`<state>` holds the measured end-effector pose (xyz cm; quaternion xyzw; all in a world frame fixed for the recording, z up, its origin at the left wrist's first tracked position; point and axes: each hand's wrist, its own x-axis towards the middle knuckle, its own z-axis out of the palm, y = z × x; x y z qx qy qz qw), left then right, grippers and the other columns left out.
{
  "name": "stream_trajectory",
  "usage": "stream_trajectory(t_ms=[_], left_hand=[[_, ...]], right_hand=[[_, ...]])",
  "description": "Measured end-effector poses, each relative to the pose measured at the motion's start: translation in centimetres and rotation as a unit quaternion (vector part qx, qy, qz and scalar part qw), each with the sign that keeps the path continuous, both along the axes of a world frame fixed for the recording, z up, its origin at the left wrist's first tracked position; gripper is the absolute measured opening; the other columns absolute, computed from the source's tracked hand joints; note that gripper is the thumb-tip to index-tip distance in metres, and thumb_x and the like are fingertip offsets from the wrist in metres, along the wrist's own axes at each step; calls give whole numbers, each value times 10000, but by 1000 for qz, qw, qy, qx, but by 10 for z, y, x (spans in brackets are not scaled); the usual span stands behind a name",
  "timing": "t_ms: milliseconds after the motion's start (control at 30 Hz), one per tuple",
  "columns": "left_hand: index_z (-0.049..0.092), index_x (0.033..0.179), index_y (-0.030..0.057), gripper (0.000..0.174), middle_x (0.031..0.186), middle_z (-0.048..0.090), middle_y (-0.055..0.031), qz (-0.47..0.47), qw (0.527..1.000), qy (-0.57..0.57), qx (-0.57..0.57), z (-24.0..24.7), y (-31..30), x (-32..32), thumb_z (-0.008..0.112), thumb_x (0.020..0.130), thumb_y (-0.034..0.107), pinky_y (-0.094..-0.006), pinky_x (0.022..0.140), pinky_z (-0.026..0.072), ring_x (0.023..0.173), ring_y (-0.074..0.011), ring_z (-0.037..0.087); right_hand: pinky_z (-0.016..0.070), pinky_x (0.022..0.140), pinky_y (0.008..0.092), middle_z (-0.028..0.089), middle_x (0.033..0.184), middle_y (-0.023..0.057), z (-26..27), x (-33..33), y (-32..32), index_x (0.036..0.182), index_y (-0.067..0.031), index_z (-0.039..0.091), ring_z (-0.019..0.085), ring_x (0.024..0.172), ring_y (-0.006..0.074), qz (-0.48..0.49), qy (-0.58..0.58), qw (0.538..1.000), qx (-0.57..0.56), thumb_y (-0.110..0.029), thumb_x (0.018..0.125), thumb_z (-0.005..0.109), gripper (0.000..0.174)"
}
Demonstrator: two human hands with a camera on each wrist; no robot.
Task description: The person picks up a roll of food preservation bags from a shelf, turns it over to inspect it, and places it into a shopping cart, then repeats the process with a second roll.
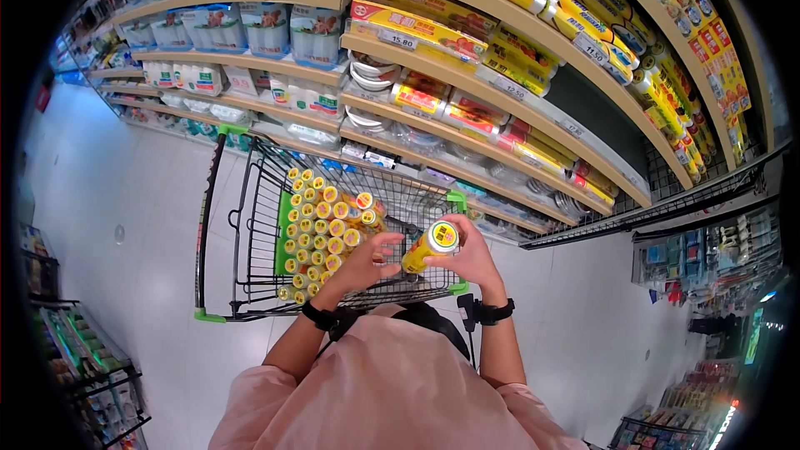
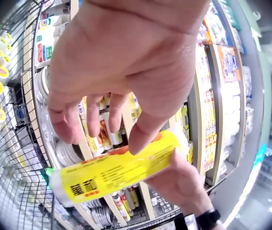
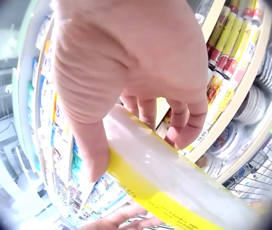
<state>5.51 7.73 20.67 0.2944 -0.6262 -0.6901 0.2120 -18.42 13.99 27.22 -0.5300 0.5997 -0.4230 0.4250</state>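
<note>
A yellow cylindrical roll (image 1: 419, 255) with a round yellow-and-green end label is held by the right hand (image 1: 473, 260) over the cart's right part. In the right wrist view, the right hand (image 3: 136, 62) grips one end of the roll (image 3: 169, 175), thumb on one side and fingers on the other. The left hand (image 1: 364, 268) hovers left of the roll, fingers loosely bent and holding nothing. The left wrist view has the left hand (image 2: 126, 62) above the roll (image 2: 121, 167), its thumb close to the yellow wrap.
Many upright rolls with yellow ends (image 1: 319, 232) fill the left part of a wire shopping cart (image 1: 250, 237) with green corners. Shelves (image 1: 467, 75) of boxed and rolled goods, plates and bags curve along the far side. More store displays (image 1: 75, 358) stand at lower left and right.
</note>
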Motion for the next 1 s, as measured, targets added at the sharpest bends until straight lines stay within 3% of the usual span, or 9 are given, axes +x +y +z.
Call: stream_trajectory(t_ms=[133,233,367,467,500,600,733,867,1000], left_hand=[[424,1441,98,754,1383,513,-75,-9,998,64,-19,40,6,-6,799,788,140,-365,922,514,1190,-239,546],[458,1415,77,764,1328,564,-129,50,995,58,-65,50,18,-21,825,754,189,-384,877,536,1144,-275,595],[555,1294,0,698,1111,655,-241,81,981,-13,-178,21,18,-32,839,731,301,-382,830,533,987,-373,663],[569,1283,4,653,1099,683,-174,78,970,-57,-222,3,21,-31,847,751,260,-330,790,564,953,-236,704],[588,1252,5,618,1091,686,-172,85,962,-68,-250,-6,20,-33,846,741,239,-339,781,562,932,-254,710],[598,1231,8,593,1073,688,-154,47,966,-108,-232,-28,17,-25,845,728,203,-341,782,562,917,-251,709],[605,1136,11,523,1011,682,-154,83,978,-128,-141,-81,19,-13,853,699,153,-347,777,555,918,-241,697],[610,1058,7,596,994,695,-173,72,931,-341,-109,-116,16,-5,882,629,317,-394,808,547,921,-326,679],[633,999,-13,608,989,700,-186,93,899,-412,-120,-163,20,-4,890,600,367,-423,798,555,909,-347,684]], right_hand=[[513,857,311,667,1058,77,2,11,1,1165,-63,514,642,991,167,26,100,993,57,-79,625,880,653],[513,862,314,643,1047,58,-16,21,1,1146,-45,522,627,964,148,72,82,993,46,-100,645,885,622],[523,821,301,576,1064,65,-27,25,8,1203,-91,587,601,949,181,67,144,987,-6,-109,660,873,613],[524,784,297,523,1048,49,-39,16,15,1281,-140,591,573,935,183,86,135,987,30,-68,673,857,667],[526,777,301,530,1023,47,-40,15,16,1276,-132,588,580,909,189,91,119,987,57,-47,672,850,664],[534,718,289,558,999,34,-43,7,20,1284,-137,579,584,828,150,72,56,984,153,-4,736,805,608],[540,722,289,574,995,31,-70,-25,39,1260,-110,591,597,818,136,50,58,979,189,33,789,757,520],[536,748,283,581,970,26,-82,-46,57,1200,-60,618,591,820,130,10,35,979,202,-26,815,765,414],[527,756,279,591,954,38,-82,-54,69,1187,-27,621,581,858,128,-20,33,974,222,-94,843,761,378]])
